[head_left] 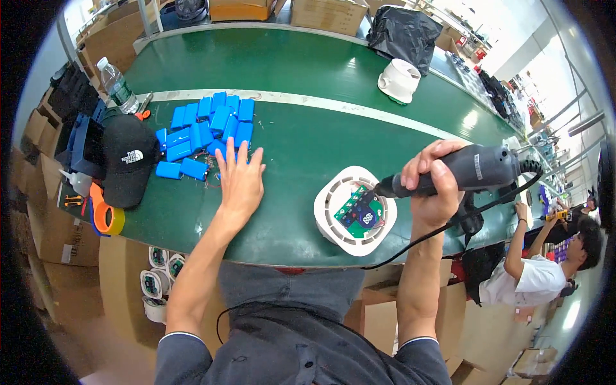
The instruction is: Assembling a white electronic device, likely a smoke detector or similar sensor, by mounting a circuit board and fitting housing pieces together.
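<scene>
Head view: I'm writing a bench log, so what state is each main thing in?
Black cylindrical power tool, held, corded
Right hand, closed around the tool
Left hand, open
White rounded plastic housing, open, green circuit board exposed
Blue rectangular packs, heaped loosely
Clear plastic bottle, capped
Black fabric cap, unworn

A black screwdriver (480,168) slants into an open white housing (323,217), blue packs (199,136) heaped left.

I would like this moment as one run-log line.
left hand: open at blue packs, contact unclear | right hand: gripping black power tool | aimed at: green circuit board in white housing
</scene>
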`<state>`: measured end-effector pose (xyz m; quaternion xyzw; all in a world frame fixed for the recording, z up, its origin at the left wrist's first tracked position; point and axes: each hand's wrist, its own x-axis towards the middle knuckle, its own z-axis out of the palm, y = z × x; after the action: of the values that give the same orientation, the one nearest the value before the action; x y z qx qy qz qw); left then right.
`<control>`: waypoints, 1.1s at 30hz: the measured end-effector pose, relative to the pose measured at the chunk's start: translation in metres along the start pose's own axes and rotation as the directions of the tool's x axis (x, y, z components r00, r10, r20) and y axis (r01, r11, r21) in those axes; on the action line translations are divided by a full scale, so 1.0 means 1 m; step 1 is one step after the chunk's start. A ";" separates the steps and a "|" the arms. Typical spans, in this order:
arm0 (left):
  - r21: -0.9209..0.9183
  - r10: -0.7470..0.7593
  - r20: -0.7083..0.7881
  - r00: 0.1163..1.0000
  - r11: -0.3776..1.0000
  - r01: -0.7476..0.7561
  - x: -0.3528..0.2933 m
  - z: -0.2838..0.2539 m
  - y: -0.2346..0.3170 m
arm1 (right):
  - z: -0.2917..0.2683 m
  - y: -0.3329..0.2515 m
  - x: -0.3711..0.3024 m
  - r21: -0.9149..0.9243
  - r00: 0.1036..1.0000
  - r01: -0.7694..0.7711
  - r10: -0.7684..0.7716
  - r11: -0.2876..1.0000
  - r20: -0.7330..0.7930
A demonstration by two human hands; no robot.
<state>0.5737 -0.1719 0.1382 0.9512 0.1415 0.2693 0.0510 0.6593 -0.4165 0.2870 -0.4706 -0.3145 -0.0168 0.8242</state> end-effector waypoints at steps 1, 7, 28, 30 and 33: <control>-0.135 0.001 0.018 1.000 0.991 0.002 0.003 -0.004 0.008 | -0.004 0.001 0.001 -0.044 1.000 0.010 -0.010 0.999 0.011; -0.689 0.140 0.145 0.979 0.725 -0.002 0.002 -0.029 0.077 | -0.011 0.005 0.007 -0.043 1.000 0.000 -0.001 0.999 -0.031; -0.689 0.329 0.034 0.944 0.691 -0.216 0.011 -0.028 0.125 | -0.020 0.014 0.006 0.022 0.993 -0.117 0.117 0.993 -0.005; -0.688 0.325 0.021 0.945 0.691 -0.222 0.011 -0.028 0.124 | -0.021 0.015 0.005 0.011 0.993 -0.119 0.119 0.993 -0.011; -0.693 0.317 0.047 0.947 0.693 -0.198 0.010 -0.028 0.123 | -0.023 0.017 0.004 -0.005 0.994 -0.106 0.106 0.994 -0.001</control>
<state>0.5966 -0.2862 0.1887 0.8950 -0.1066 0.2282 0.3683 0.6801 -0.4243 0.2680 -0.4885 -0.2890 0.0261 0.8229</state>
